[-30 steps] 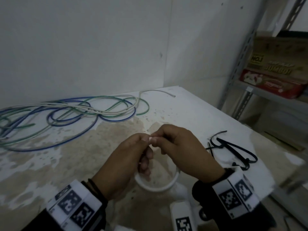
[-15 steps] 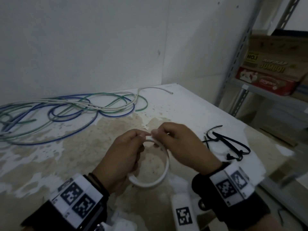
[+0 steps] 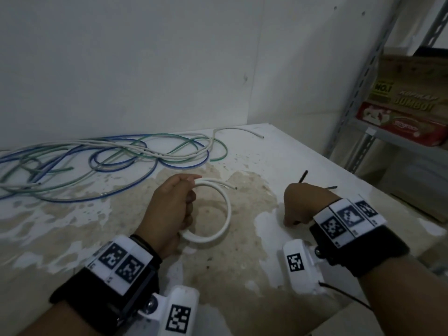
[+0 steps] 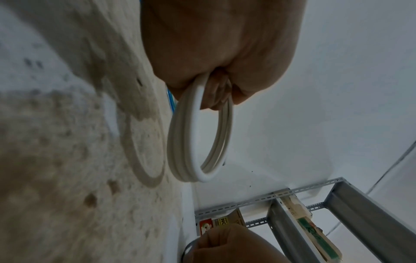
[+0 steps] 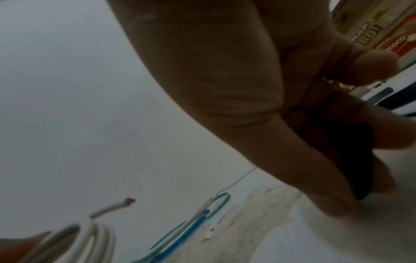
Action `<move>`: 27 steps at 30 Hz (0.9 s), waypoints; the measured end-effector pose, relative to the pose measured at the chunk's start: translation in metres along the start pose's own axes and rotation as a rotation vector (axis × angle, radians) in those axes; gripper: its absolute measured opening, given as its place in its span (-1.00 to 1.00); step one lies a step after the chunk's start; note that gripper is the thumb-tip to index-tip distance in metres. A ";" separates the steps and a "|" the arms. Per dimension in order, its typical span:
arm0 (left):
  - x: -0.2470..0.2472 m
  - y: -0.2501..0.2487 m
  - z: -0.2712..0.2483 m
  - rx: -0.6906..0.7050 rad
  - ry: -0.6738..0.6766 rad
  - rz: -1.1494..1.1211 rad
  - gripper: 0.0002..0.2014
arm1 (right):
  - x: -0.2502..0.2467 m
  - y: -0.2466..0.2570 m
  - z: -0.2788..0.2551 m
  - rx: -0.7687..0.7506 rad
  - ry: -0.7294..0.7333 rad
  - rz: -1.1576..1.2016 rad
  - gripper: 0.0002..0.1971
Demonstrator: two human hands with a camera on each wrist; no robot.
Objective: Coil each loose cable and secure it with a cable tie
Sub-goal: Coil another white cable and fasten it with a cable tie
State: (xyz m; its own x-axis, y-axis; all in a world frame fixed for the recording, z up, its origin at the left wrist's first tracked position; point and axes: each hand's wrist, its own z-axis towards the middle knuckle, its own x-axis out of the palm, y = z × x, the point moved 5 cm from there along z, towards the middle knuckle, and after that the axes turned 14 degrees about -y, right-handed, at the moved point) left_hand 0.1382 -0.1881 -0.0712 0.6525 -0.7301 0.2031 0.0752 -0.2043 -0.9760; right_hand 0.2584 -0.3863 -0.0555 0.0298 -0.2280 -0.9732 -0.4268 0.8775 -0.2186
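Note:
My left hand grips a small white cable coil of a few turns, just above the stained table. The coil's bare end sticks out to the right. In the left wrist view my fingers curl round the coil's top. My right hand is down on the table to the right, its fingers curled on black cable ties. The right wrist view shows a dark tie inside those fingers. A tangle of loose blue, green and white cables lies at the back left.
A white wall closes the back of the table. To the right stands a metal shelf rack holding cardboard and red boxes. The table's right edge runs close beside my right wrist.
My right hand has let go of the white coil and moved right, down onto the black cable ties. The left hand now holds the coil alone, and it has tipped flatter.

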 end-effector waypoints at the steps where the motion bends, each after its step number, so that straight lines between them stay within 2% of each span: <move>1: -0.001 0.000 0.001 -0.003 -0.009 -0.003 -0.75 | -0.001 0.000 0.002 0.011 -0.010 -0.002 -0.59; 3: -0.004 0.000 0.004 -0.005 -0.034 -0.005 -0.75 | -0.010 -0.001 0.003 0.018 -0.058 0.063 -0.64; 5: -0.007 0.001 0.007 -0.005 -0.063 0.000 -0.75 | -0.030 0.000 -0.002 -0.034 -0.164 0.213 -0.78; 7: -0.010 0.001 0.009 -0.007 -0.090 -0.001 -0.76 | -0.057 0.002 -0.012 -0.070 -0.351 0.494 -0.88; 9: -0.012 0.002 0.012 -0.014 -0.111 -0.010 -0.76 | -0.081 0.007 -0.022 -0.120 -0.524 0.842 -0.88; 11: -0.015 0.002 0.016 -0.023 -0.130 -0.014 -0.77 | -0.096 0.014 -0.028 -0.180 -0.577 1.169 -0.85; 13: -0.019 0.003 0.018 -0.028 -0.151 -0.012 -0.77 | -0.101 0.030 -0.031 -0.283 -0.473 1.445 -0.84; 16: -0.023 0.002 0.021 -0.033 -0.178 -0.028 -0.76 | -0.094 0.060 -0.027 -0.419 -0.147 1.781 -0.85; 18: -0.025 0.000 0.022 -0.032 -0.191 -0.039 -0.75 | -0.084 0.077 -0.021 -0.466 0.030 1.794 -0.79; 21: -0.027 -0.002 0.023 -0.022 -0.213 -0.037 -0.77 | -0.072 0.098 -0.013 -0.516 0.204 1.729 -0.70; 25: -0.032 -0.003 0.027 0.003 -0.245 -0.032 -0.68 | -0.068 0.116 -0.013 -0.583 0.346 1.726 -0.69; 27: -0.035 -0.003 0.030 0.002 -0.264 -0.023 -0.65 | -0.071 0.121 -0.012 -0.615 0.346 1.664 -0.69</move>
State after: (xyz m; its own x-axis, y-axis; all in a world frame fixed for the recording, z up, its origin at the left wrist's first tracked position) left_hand 0.1377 -0.1428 -0.0777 0.8245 -0.5301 0.1979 0.0935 -0.2173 -0.9716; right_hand 0.1936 -0.2694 -0.0123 -0.8683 0.4937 -0.0481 -0.0504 0.0086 0.9987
